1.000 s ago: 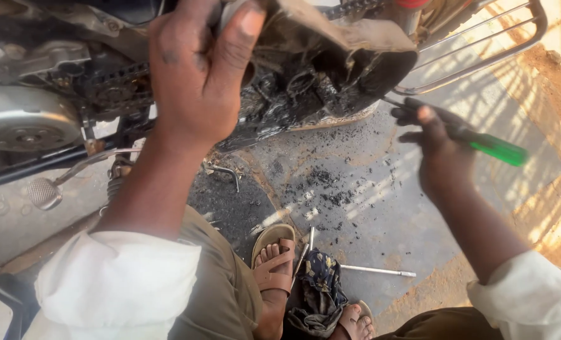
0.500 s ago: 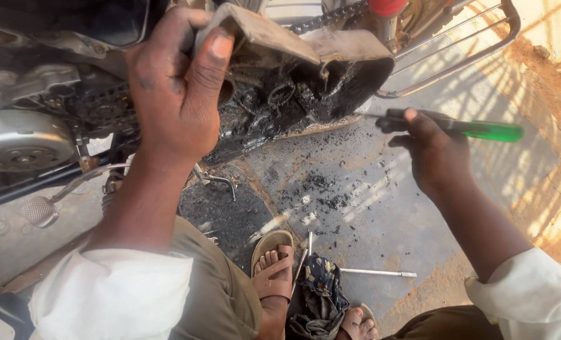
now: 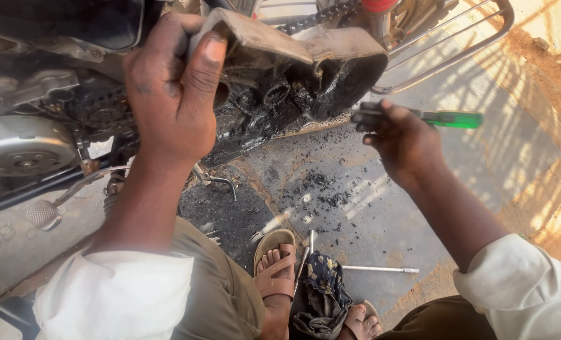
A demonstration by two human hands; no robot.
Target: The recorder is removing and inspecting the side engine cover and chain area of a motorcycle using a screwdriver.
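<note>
My left hand [image 3: 170, 94] has its fingers clamped over the greasy metal cover's [image 3: 293, 63] top edge. My right hand [image 3: 403, 141] grips a green-handled screwdriver [image 3: 441, 118], fingers closed, beside the cover's black, caked opening; bare concrete [image 3: 381, 208] lies below.

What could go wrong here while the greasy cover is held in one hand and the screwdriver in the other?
1. The left hand grips the grease-caked metal chain cover by its edge; it looks slippery and might slip onto the sandalled foot below.
2. The right hand holds the green-handled screwdriver by its blackened shaft, so the grip may slide.
3. The thin metal rod on the ground could roll underfoot.
</note>
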